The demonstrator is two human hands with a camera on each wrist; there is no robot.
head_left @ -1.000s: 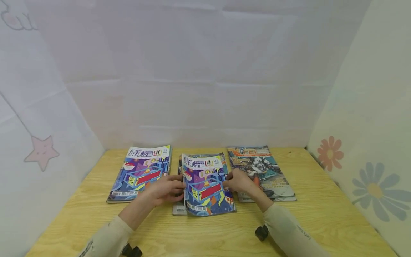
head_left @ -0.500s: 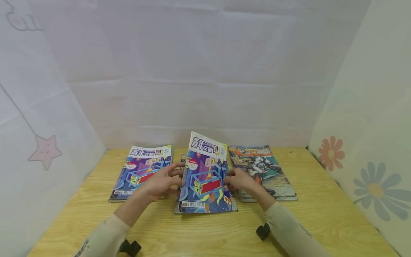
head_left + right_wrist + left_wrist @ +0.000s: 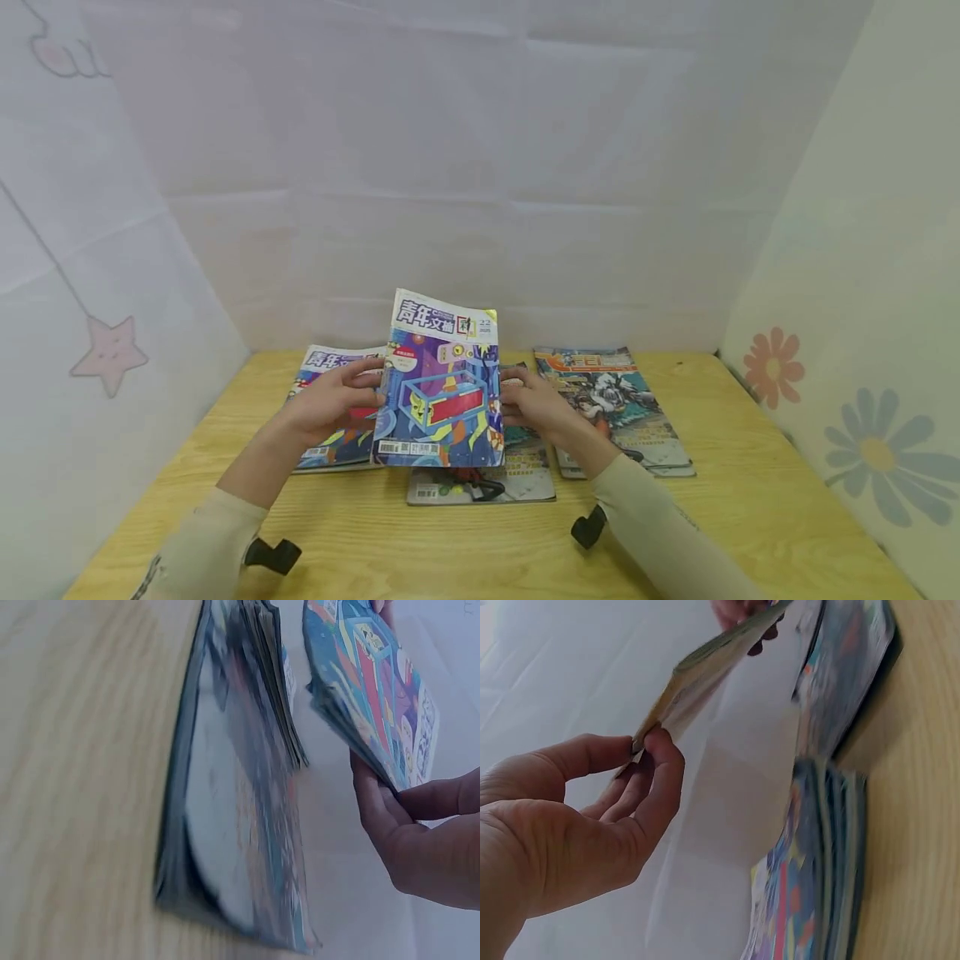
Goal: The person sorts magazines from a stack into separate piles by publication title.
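A purple-and-blue magazine (image 3: pixel 442 383) is held off the table, tilted with its cover facing me. My left hand (image 3: pixel 358 385) pinches its left edge, thumb on the front and fingers behind; the left wrist view shows that hand (image 3: pixel 641 761) on the magazine's edge (image 3: pixel 705 667). My right hand (image 3: pixel 513 398) grips the right edge, and in the right wrist view its fingers (image 3: pixel 375 795) curl under the magazine (image 3: pixel 367 682). Below it lies the middle stack (image 3: pixel 483 485), also the stack (image 3: pixel 240 787) in the right wrist view.
A matching purple magazine pile (image 3: pixel 321 365) lies at the left, partly behind my left hand. A pile with a teal and orange cover (image 3: pixel 618 408) lies at the right. All rest on a wooden table (image 3: pixel 750 500) enclosed by white cloth walls.
Both hands have lifted the purple magazine off the middle stack, raised it and shifted it left toward the left pile. The cover beneath it now shows.
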